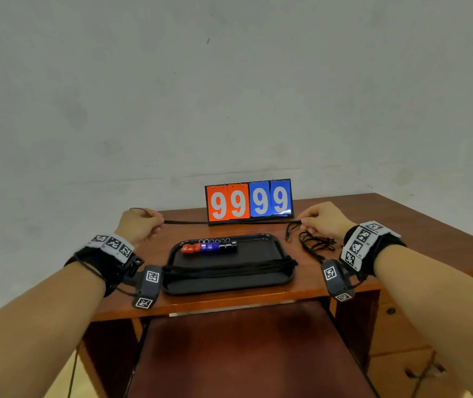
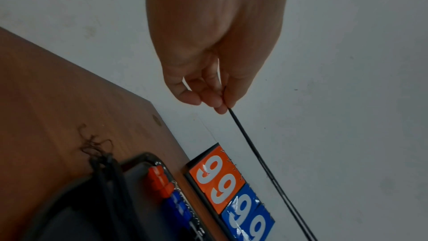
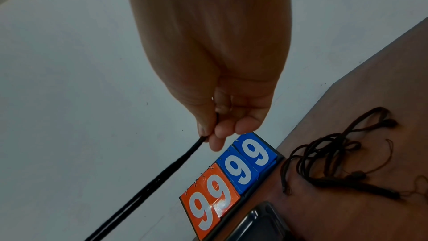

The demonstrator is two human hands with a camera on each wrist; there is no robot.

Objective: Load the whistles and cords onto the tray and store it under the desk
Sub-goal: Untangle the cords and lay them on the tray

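Observation:
A black cord is stretched taut above the desk between my two hands. My left hand pinches its left end, and my right hand pinches its right end. Below it a black tray rests on the desk. Along the tray's far side runs a row of red, blue and black whistles. Several straightened black cords lie across the tray's near part. A tangle of loose black cords lies on the desk right of the tray, also in the right wrist view.
A flip scoreboard reading 9999 stands at the desk's back edge against the wall. A brown chair seat sits in the opening under the desk. Drawers are at the right.

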